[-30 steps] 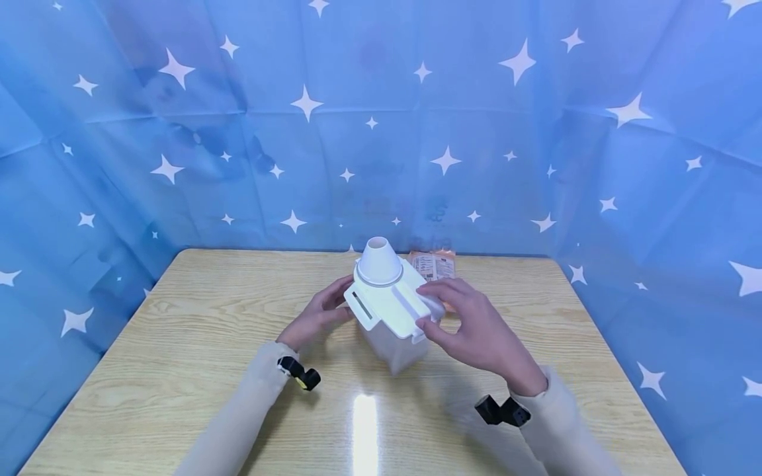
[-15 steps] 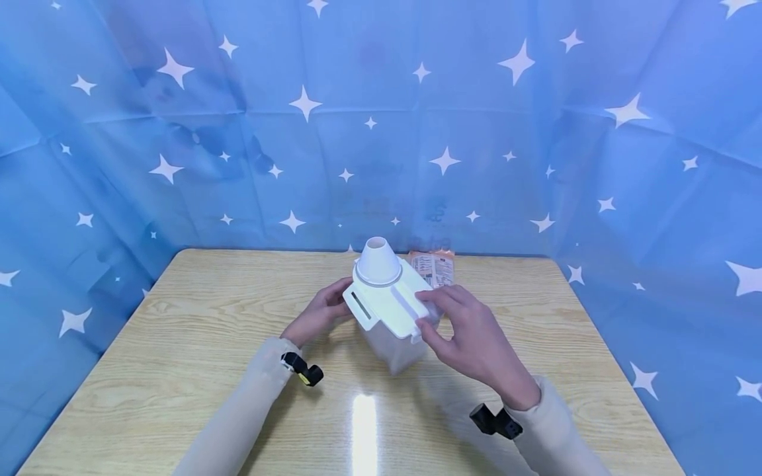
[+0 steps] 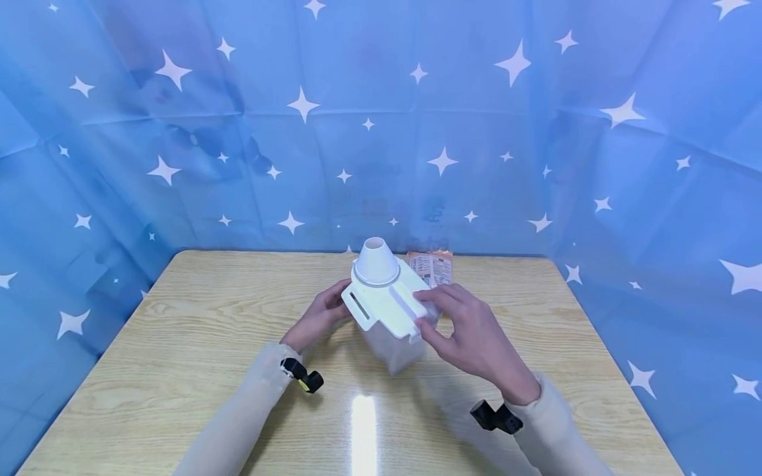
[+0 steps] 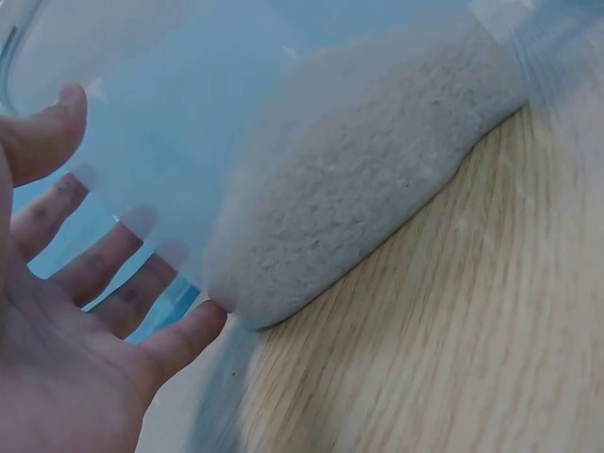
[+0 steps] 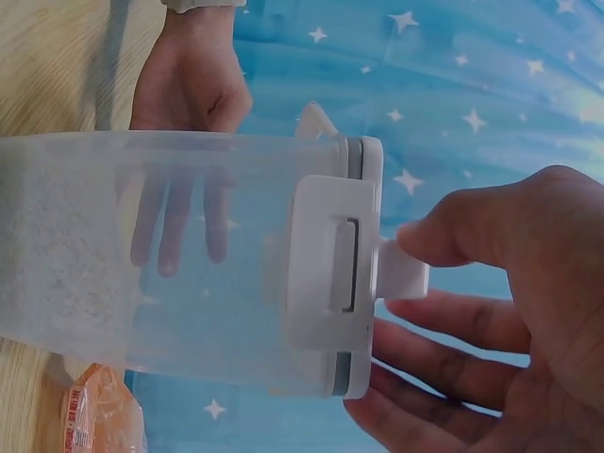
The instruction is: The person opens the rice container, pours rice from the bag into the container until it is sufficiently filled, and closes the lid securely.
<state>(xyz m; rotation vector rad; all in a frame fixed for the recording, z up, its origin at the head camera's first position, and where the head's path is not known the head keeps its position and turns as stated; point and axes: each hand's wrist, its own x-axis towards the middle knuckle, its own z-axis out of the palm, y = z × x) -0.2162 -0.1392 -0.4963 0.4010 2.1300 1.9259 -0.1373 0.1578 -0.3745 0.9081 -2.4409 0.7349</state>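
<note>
A translucent food storage container (image 3: 393, 347) stands upright on the table with a white lid (image 3: 387, 307) and a white cone (image 3: 378, 263) on its top. Pale grains (image 4: 349, 160) fill its lower part, seen in the left wrist view. My left hand (image 3: 318, 317) rests its fingers along the container's left side; through the clear wall in the right wrist view they look straight. At the lid's right end, my right hand (image 3: 470, 330) has thumb and index finger on either side of a raised white piece (image 5: 404, 272) and pinches it.
Behind the container lies an orange and white printed packet (image 3: 433, 270), partly hidden by it and by the right hand. The wooden table (image 3: 238, 317) runs back to a blue curtain (image 3: 381, 132) with white stars.
My right hand and wrist have shifted slightly left, fingers still at the lid's end. My left hand has barely moved. The container stays where it was; the head view has drifted a little.
</note>
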